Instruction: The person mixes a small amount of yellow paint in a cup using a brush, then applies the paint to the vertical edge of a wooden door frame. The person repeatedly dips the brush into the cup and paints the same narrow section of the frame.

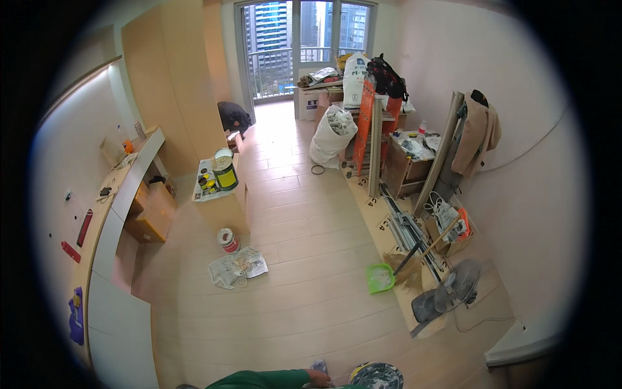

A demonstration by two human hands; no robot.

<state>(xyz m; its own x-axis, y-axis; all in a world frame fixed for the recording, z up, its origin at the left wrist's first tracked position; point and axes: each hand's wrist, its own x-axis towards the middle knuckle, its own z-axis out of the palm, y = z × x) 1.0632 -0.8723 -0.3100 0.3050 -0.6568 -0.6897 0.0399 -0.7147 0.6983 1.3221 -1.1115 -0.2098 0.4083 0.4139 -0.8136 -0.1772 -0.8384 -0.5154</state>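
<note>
Only the lower edge of the picture shows me. A green sleeve (259,379) runs in from the lower left and ends in my left hand (317,375). The hand sits right beside a round, paint-smeared grey pan (377,376) with a yellow rim; whether the fingers grip it is cut off by the picture's edge. A small grey-blue thing shows just above the knuckles. My right hand is out of view.
A person in dark clothes crouches by the balcony door (233,117). Paint cans stand on a low cabinet (223,172), another can (227,240) and smeared paper (236,267) lie on the floor. To the right are a green dustpan (380,277), a fan (453,292), metal rails, boxes and sacks.
</note>
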